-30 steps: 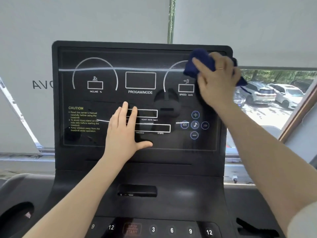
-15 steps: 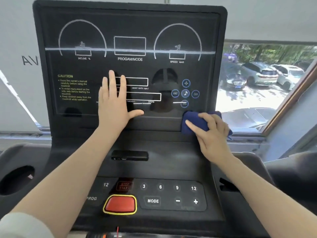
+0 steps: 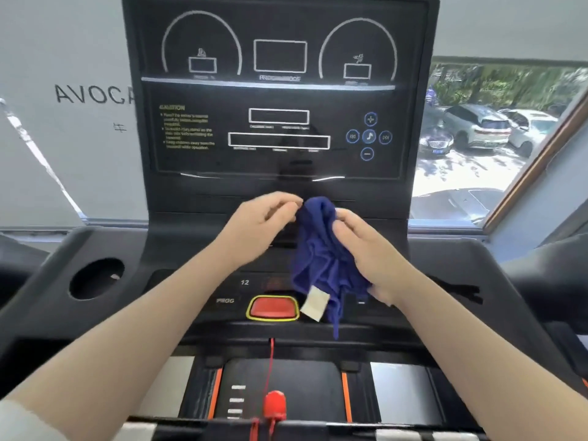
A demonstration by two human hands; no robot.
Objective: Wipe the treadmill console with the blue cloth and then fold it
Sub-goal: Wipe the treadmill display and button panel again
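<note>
Right hand (image 3: 369,259) grips the bunched blue cloth (image 3: 321,259); left hand (image 3: 264,221), at nine o'clock, pinches its top. Find corners, spread flat, then fold.

The crumpled dark blue cloth (image 3: 321,249) carries a pale cream rectangular tag (image 3: 315,303). The glossy black treadmill console (image 3: 280,100) bears white outlined boxes and arcs, yellow caution text (image 3: 187,127) and 5 blue-ringed round buttons (image 3: 369,136). Below sits a red stop button (image 3: 273,307) edged in yellow, with a red cord (image 3: 270,361).
</note>
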